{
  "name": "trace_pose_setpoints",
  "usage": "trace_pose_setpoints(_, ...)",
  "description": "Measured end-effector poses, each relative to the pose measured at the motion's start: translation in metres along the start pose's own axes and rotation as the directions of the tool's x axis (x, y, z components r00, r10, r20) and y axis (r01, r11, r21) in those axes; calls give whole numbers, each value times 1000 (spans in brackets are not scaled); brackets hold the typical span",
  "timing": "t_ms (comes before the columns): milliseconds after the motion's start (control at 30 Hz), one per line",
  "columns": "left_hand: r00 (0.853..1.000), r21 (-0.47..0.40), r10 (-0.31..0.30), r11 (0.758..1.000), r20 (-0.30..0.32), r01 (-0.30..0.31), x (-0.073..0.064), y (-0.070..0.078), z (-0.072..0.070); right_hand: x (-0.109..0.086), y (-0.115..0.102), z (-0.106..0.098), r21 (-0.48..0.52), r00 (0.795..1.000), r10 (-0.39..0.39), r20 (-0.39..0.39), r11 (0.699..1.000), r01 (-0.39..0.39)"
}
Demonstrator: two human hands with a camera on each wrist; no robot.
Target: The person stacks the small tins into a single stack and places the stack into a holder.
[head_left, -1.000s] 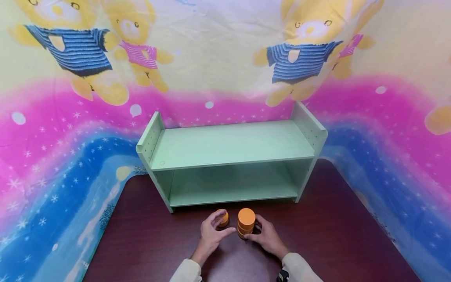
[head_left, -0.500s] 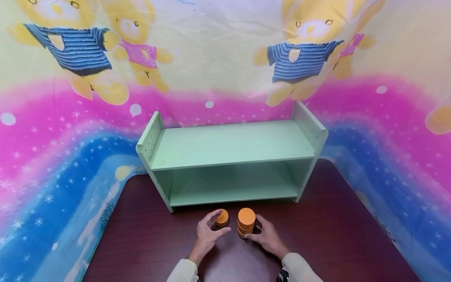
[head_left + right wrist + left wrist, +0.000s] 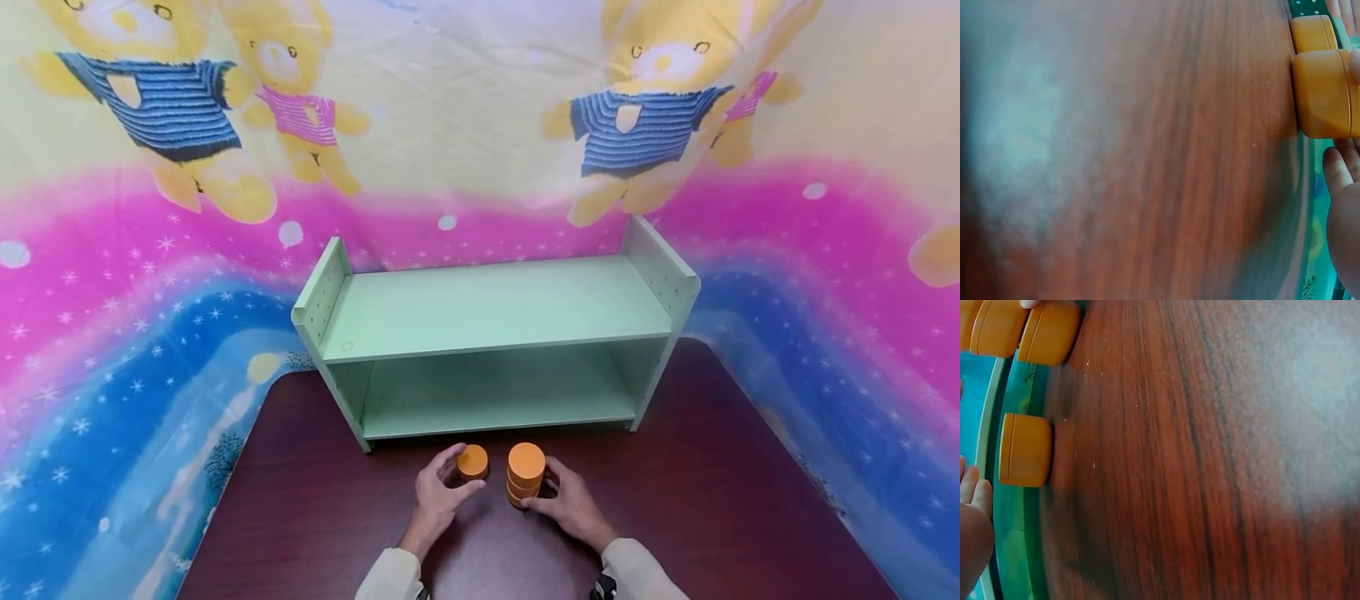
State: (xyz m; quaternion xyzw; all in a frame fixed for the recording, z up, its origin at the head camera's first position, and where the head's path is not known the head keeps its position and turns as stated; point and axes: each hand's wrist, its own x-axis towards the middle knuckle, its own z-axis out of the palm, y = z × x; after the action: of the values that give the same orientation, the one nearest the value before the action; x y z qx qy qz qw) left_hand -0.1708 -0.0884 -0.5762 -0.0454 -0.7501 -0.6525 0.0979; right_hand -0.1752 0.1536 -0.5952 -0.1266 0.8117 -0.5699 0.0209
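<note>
In the head view a single small round orange lidded jar (image 3: 472, 462) stands on the table in front of the shelf. My left hand (image 3: 437, 496) curves beside it, thumb and fingers spread around it; the left wrist view shows a gap between the fingers (image 3: 975, 487) and this jar (image 3: 1025, 450). Just to the right rises a stack of three similar orange jars (image 3: 526, 468). My right hand (image 3: 573, 507) holds that stack low down, thumb at the front and fingers behind its right side. In the right wrist view, the stack's bottom jar (image 3: 1322, 94) sits on the tabletop.
A pale green two-tier shelf (image 3: 495, 304) stands at the back of the dark reddish-brown table (image 3: 300, 517), behind the jars. A cloth backdrop (image 3: 465, 125) printed with bears hangs around the table's back and sides.
My left hand has drawn back slightly to the left, uncovering more of the single jar. My right hand and the stack have stayed in place.
</note>
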Motion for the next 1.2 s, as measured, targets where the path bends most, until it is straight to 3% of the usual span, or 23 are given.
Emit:
trace_pose_setpoints(267,1000,6,-31,1000,-3,31,2,-8,1,-1,2,0,-32,1000,6,-6,999,-7)
trace_pose_setpoints(833,999,56,-32,998,-26,34,4,-17,1,-2,3,1,-17,1000,11,-10,1000,-11)
trace_pose_setpoints(1167,992,15,-122,992,-15,123,4,-18,-2,-1,0,1,-20,1000,5,-4,1000,-5)
trace_pose_setpoints(1200,991,6,-131,991,-12,131,3,-13,-2,-1,-1,0,-20,1000,3,-3,1000,-3)
